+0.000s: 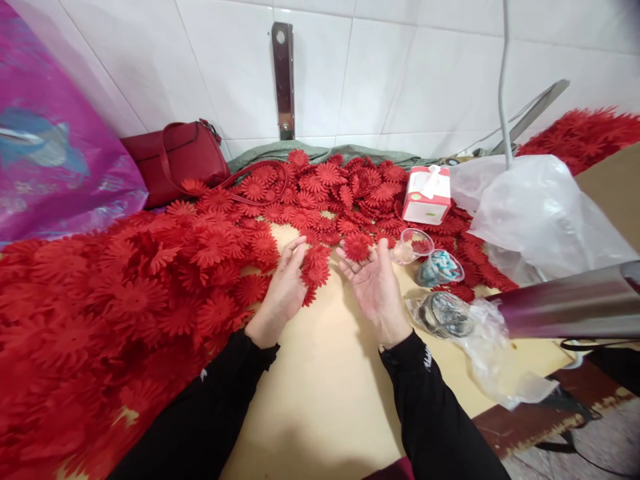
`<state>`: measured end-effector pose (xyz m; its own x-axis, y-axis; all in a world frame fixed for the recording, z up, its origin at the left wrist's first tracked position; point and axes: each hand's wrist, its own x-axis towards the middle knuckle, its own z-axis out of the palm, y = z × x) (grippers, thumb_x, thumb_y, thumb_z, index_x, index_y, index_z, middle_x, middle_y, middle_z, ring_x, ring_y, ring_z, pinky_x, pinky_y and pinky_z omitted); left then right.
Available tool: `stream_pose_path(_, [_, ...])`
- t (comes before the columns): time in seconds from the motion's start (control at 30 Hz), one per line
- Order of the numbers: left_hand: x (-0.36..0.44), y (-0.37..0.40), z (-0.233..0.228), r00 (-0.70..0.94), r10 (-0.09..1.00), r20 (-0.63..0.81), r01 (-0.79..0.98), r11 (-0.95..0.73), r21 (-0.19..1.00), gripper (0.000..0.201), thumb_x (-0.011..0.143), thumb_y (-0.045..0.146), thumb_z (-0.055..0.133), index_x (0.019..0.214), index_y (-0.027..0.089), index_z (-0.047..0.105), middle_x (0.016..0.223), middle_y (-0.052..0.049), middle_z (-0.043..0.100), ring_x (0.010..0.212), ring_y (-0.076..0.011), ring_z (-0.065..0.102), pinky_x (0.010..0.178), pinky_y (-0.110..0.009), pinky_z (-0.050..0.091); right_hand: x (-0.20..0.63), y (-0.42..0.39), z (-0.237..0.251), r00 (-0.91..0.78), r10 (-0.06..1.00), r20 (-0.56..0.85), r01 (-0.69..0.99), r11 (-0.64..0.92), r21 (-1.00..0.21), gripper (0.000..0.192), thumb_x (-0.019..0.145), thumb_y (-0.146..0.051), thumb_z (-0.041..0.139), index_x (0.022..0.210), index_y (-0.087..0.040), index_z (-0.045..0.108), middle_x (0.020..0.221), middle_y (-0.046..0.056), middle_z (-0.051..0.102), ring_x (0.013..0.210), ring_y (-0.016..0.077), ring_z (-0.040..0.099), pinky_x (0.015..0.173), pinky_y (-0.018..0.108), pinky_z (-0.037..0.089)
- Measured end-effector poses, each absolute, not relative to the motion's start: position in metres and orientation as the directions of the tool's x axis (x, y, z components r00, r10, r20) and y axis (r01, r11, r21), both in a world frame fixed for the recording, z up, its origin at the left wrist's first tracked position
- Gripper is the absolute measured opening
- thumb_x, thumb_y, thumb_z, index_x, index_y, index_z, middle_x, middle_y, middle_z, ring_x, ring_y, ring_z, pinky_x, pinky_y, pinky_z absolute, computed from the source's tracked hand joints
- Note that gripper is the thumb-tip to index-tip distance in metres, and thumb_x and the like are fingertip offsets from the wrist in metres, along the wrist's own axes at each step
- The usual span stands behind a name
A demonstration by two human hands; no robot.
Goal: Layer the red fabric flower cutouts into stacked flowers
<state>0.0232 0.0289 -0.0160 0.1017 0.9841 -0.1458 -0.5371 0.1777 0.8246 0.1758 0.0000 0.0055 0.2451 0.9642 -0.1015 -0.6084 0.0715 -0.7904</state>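
Note:
My left hand [284,291] is seen mostly from its thumb side, left of the middle of the table. A few red flower cutouts [316,268], with narrow petals round a disc, are against its palm side and hide some of its fingers. It seems to hold them, though the grip is partly covered. My right hand [374,288] is turned palm up, thumb raised and fingers loosely apart. Just beyond its fingertips is another red flower [357,246]; I see no grip on it. A large heap of the same flowers [135,300] spreads to the left and behind both hands.
On the right stand a tissue box [427,195], a clear plastic cup [414,247], a cup with blue and white contents [440,268], a lidded container [446,315] and a metallic cylinder [570,303]. A red handbag [175,160] lies behind left, near a purple bag [65,133].

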Motion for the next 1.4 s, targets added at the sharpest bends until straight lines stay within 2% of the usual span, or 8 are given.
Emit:
stream_pose_path(0.1, [0.021,0.028,-0.012,0.156,0.974,-0.162,-0.555,0.222,0.802,0.041,0.091,0.048,0.075,0.127,0.032,0.063,0.128,-0.003,0.068,0.11,-0.0169,0.067,0.088,-0.027,0.056,0.175,-0.001,0.002,0.309,0.949,-0.064,-0.547,0.122,-0.828,0.031,0.081,-0.044,0.085,0.095,-0.025,0.064,0.102,0.002,0.079,0.093,0.0195,0.078,0.088,0.036,0.061])
stream_pose_path(0.4, [0.024,0.023,-0.007,0.203,0.975,-0.091,-0.516,0.185,0.836,0.04,0.079,0.032,0.087,0.115,0.021,0.075,0.127,-0.005,0.071,0.12,-0.0194,0.063,0.11,-0.033,0.045,0.175,-0.002,0.003,0.359,0.929,0.088,-0.181,0.161,-0.97,0.026,0.086,-0.044,0.079,0.083,-0.02,0.069,0.078,0.0,0.076,0.074,0.0151,0.071,0.08,0.03,0.057])
stream_pose_path(0.53, [0.028,0.022,-0.004,0.272,0.961,-0.054,-0.535,0.197,0.822,0.04,0.076,0.035,0.09,0.11,0.019,0.077,0.112,-0.005,0.076,0.1,-0.0168,0.068,0.098,-0.031,0.051,0.168,-0.006,0.009,0.275,0.96,0.058,-0.152,0.103,-0.983,0.031,0.085,-0.046,0.079,0.078,-0.021,0.063,0.074,-0.001,0.073,0.067,0.0142,0.069,0.071,0.028,0.055])
stream_pose_path(0.63, [0.03,0.02,-0.003,0.35,0.936,-0.027,-0.543,0.226,0.809,0.034,0.078,0.036,0.089,0.105,0.018,0.077,0.094,-0.003,0.076,0.08,-0.0134,0.067,0.084,-0.029,0.054,0.166,-0.009,0.013,0.211,0.974,0.08,-0.012,0.085,-0.996,0.029,0.091,-0.046,0.073,0.082,-0.02,0.065,0.067,-0.002,0.07,0.063,0.0136,0.065,0.066,0.026,0.051])
stream_pose_path(0.87, [0.032,0.02,-0.006,0.382,0.923,-0.045,-0.523,0.256,0.813,0.028,0.075,0.038,0.091,0.089,0.019,0.076,0.086,-0.001,0.075,0.08,-0.0127,0.068,0.08,-0.024,0.055,0.165,-0.01,0.015,0.175,0.961,0.212,0.273,0.159,-0.949,0.037,0.097,-0.046,0.061,0.07,-0.023,0.054,0.06,-0.006,0.053,0.059,0.0123,0.049,0.061,0.026,0.04])
stream_pose_path(1.03, [0.034,0.022,-0.013,0.329,0.942,-0.064,-0.522,0.239,0.819,0.028,0.073,0.037,0.091,0.088,0.02,0.076,0.09,0.0,0.074,0.085,-0.0115,0.068,0.087,-0.024,0.054,0.161,-0.011,0.014,0.194,0.952,0.238,0.279,0.179,-0.943,0.041,0.099,-0.047,0.057,0.069,-0.024,0.044,0.065,-0.006,0.042,0.063,0.0122,0.039,0.06,0.026,0.033])
stream_pose_path(1.23, [0.037,0.02,-0.016,0.287,0.956,-0.054,-0.542,0.209,0.814,0.03,0.071,0.04,0.093,0.085,0.019,0.076,0.091,-0.001,0.073,0.087,-0.012,0.065,0.091,-0.026,0.051,0.159,-0.013,0.013,0.215,0.945,0.248,0.303,0.177,-0.936,0.042,0.1,-0.049,0.057,0.069,-0.023,0.044,0.066,-0.006,0.042,0.065,0.0127,0.041,0.063,0.027,0.034])
stream_pose_path(1.4, [0.036,0.019,-0.012,0.297,0.953,-0.065,-0.558,0.229,0.798,0.032,0.073,0.041,0.091,0.086,0.017,0.074,0.087,-0.001,0.071,0.083,-0.0134,0.063,0.086,-0.028,0.05,0.163,-0.014,0.013,0.265,0.957,0.117,0.124,0.086,-0.989,0.052,0.101,-0.067,0.047,0.073,-0.023,0.052,0.063,-0.005,0.048,0.06,0.0139,0.045,0.06,0.029,0.038])
